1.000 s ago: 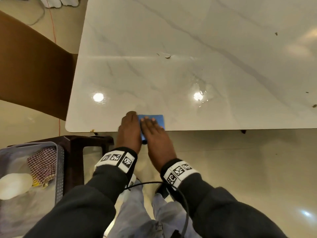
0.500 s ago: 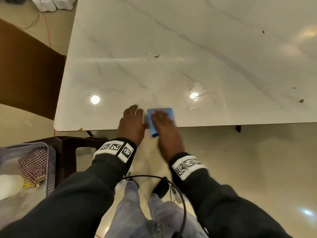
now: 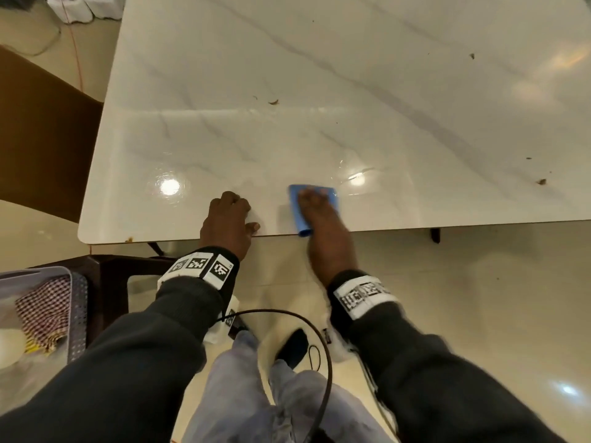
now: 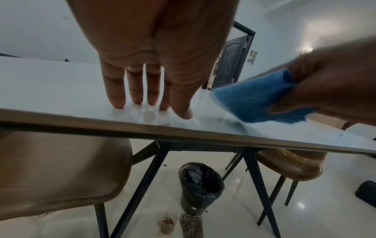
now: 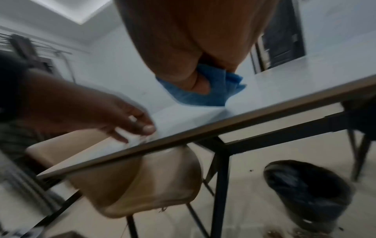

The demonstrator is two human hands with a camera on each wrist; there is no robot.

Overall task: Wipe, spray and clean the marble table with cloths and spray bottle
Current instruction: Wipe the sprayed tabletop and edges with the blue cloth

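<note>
1. Right hand (image 3: pixel 323 225): fingers (image 3: pixel 311 198) lie flat and straight on a folded blue cloth (image 3: pixel 295 203), pressing it onto the counter (image 3: pixel 287 75). In the left wrist view the thumb looks tucked under a fold of the blue cloth (image 4: pixel 252 99); blur prevents certainty.
2. Left hand (image 3: pixel 227 225): holds nothing. Fingers (image 4: pixel 114 90) extended, slightly spread, tips touching the marble; thumb at the near edge.
3. Cloth position: near edge of the counter, one rolled corner overhanging the rim, to the right of the left hand and apart from it.
4. Surface: wet sheen and streaks around the cloth; brown crumbs (image 3: pixel 273 102) further in, more specks toward the right side.
5. Below and beside: brown chair (image 4: pixel 61 169) tucked under the left corner; bin with black liner (image 4: pixel 201 185) on the floor under the counter; checked cloth (image 4: pixel 191 225) lying next to it.
6. Left of the person: grey perforated basket (image 3: pixel 76 314) holding another checked cloth (image 3: pixel 43 310).
7. Spray bottle: cannot be identified in any view.
</note>
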